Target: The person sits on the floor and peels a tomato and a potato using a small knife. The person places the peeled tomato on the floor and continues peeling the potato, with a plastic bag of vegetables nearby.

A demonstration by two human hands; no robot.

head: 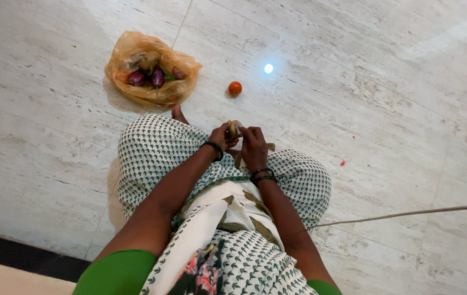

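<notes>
I sit on a marble floor with my legs folded under a white cloth with a green print. My left hand (221, 136) and my right hand (253, 146) meet above my lap, both closed around a small pale round vegetable (235, 128). Dark bangles ring both wrists. Much of the vegetable is hidden by my fingers.
An orange plastic bag (151, 74) lies open on the floor ahead to the left, with small purple brinjals (147, 77) inside. A red tomato (235, 87) rests alone on the floor to its right. A thin cable (408, 214) runs across the floor at right.
</notes>
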